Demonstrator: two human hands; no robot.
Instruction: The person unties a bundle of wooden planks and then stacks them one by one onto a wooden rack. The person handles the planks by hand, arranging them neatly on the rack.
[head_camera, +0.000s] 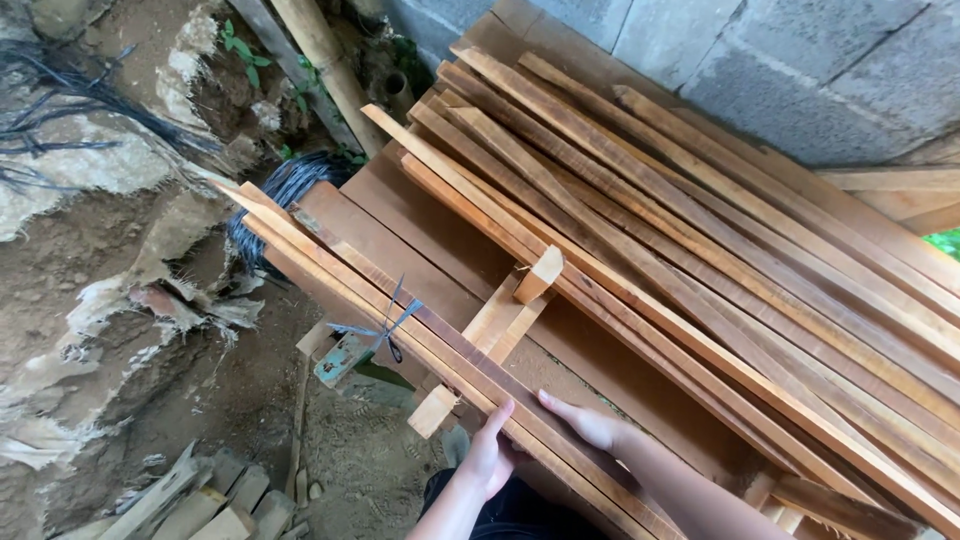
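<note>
At the far left we see a bundle of dark wires (60, 110) trailing over the bare earth bank (90, 260), and at the bottom left a small heap of short wood offcuts (200, 505), about 5 that we can count, lying on the ground. A coil of dark wire (290, 185) sits by the end of the wide boards (420, 235), probably parked there to stay off the dirt.

Next come the tied slats (400, 330), 3 or 4 long thin strips bound by 1 blue cord (385, 325) so they stay together as 1 bundle. They lie slantwise along the near edge of the stack. Our left hand (488, 455) has its grip wrapped around the outer edge of this bundle, thumb over the top, grasping it. Our right hand (590, 425) lies flat on the same bundle just beside, fingers stretched out, grip released, pressing rather than holding; together the 2 hands steady it from both sides.

A short notched block (505, 320) rests on the boards beside the bundle, 1 piece, its upper end propped against the neighbouring slat.

To the right the loose slats (700, 230), more than 10, fan out against the grey block wall (800, 60), leaning there for support.
</note>
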